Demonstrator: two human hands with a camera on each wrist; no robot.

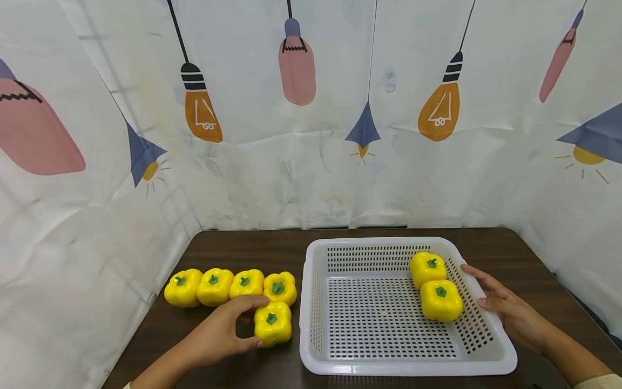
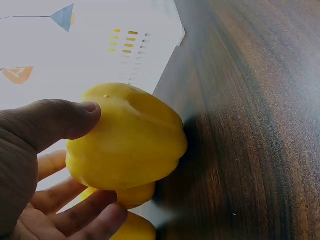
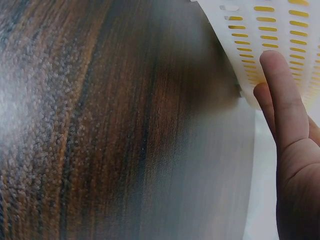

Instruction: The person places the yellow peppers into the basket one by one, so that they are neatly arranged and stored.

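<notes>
Between thumb and fingertips, my left hand (image 1: 222, 331) holds a yellow toy bell pepper (image 1: 273, 324) with a green stem at the table's front left. In the left wrist view the thumb lies against the pepper's side (image 2: 127, 137), fingers behind it. A second pepper (image 1: 280, 288) sits right behind it, and three more (image 1: 215, 287) run leftward in a row. My right hand (image 1: 512, 308) rests at the right rim of a white perforated basket (image 1: 398, 368), with straight fingers (image 3: 285, 102) along its outer wall. Inside, two peppers (image 1: 441, 301) lie by the right wall.
The dark wood-grain table (image 1: 286, 367) carries everything, the basket taking up its middle and right. A white curtain (image 1: 252, 178) printed with lamps and bulbs hangs behind and along both sides.
</notes>
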